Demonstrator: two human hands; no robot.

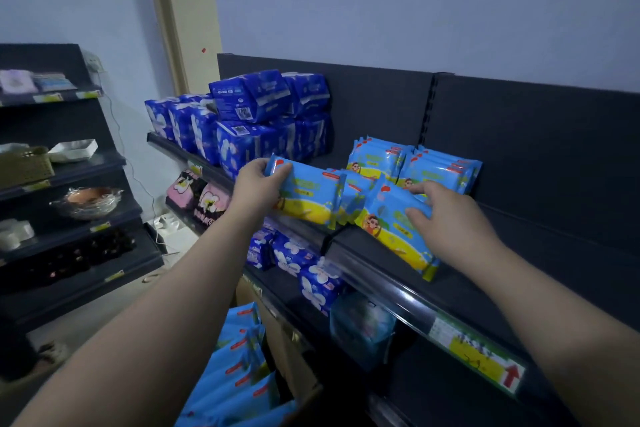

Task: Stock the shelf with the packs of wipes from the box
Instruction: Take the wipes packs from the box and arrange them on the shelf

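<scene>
**Both hands on wipes at the top shelf's front edge**

Your left hand (258, 184) has its grip clamped on the 9 o'clock end of the first pack (304, 196) of wipes, thumb on top, fingers curled under. The pack is tilted over the front rail (377, 270) of the shelf (485, 263). Can't tell if it rests on the rail or hangs in your hand.

Your right hand (450, 218) lies on the second pack (388, 229), just at 3 o'clock of the first, and their ends overlap. Your fingers are near straight across its face with the thumb at its upper edge, so the grip is apart, not closed round it. This pack is on the shelf board, lower edge near the rail.

Behind both, at 12 to 1 o'clock, the rear left stack (377, 159) and rear right stack (440, 168) of the same wipes sit side by side, touching.

At 6 o'clock of the frame, spare packs (239, 367) lie in the box (291, 357), which is only partly in view.

Other stock:
- Dark blue packs (252, 114) are at 10 o'clock on the same shelf, two high.
- Blue-and-white packs (301, 263) are on the shelf below the rail.
- Pink packs (201, 194) are at 9 o'clock of your left hand.
- A price label (481, 357) with a red arrow is on the rail at 5 o'clock.
- A second shelving unit (69, 166) is at the frame's 9 o'clock edge, well apart.
</scene>
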